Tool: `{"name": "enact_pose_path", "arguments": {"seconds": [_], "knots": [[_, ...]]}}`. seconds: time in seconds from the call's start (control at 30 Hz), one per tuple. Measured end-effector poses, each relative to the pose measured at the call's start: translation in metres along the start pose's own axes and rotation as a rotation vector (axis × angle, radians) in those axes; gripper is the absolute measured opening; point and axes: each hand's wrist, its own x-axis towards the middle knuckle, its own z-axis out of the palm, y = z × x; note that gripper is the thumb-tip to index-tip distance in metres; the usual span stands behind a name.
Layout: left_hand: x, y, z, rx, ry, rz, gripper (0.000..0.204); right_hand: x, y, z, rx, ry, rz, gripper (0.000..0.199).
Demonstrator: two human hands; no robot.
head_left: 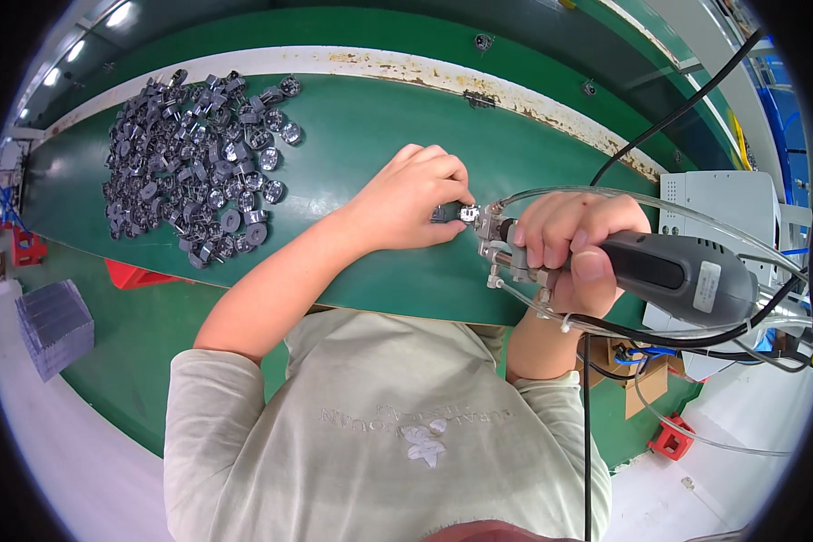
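Note:
My left hand point(415, 194) is over the green worktop, its thumb and fingers pinched on a small dark round part with a shiny metal face point(469, 213). My right hand point(576, 239) wraps round a grey powered screwdriver point(682, 275), held on its side. The tool's metal front end point(491, 226), with clear air tubes fixed to it, points left and meets or nearly meets the part's shiny face. Whether they touch cannot be made out. Farther left lies a large heap of similar dark round parts point(185, 172), some showing shiny faces and prongs.
The green worktop point(334, 117) ends at a rusty white rail point(379, 63) at the back. A white machine box point(723, 208) stands at the right. Black cables and a clear hose point(696, 217) hang round the tool. Below are a cardboard box point(646, 384) and a grey stack point(56, 330).

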Motion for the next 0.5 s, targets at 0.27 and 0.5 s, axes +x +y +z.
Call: {"name": "enact_pose_path", "arguments": {"seconds": [0.27, 0.5], "knots": [[0.0, -0.0011, 0.0004, -0.007, 0.005, 0.01, 0.026, -0.0002, 0.0019, -0.0011, 0.07, 0.023, -0.03, 0.025], [-0.0005, -0.0002, -0.0006, 0.005, 0.024, 0.017, 0.023, 0.0041, -0.0049, 0.0049, -0.067, -0.056, 0.011, 0.024]]}}
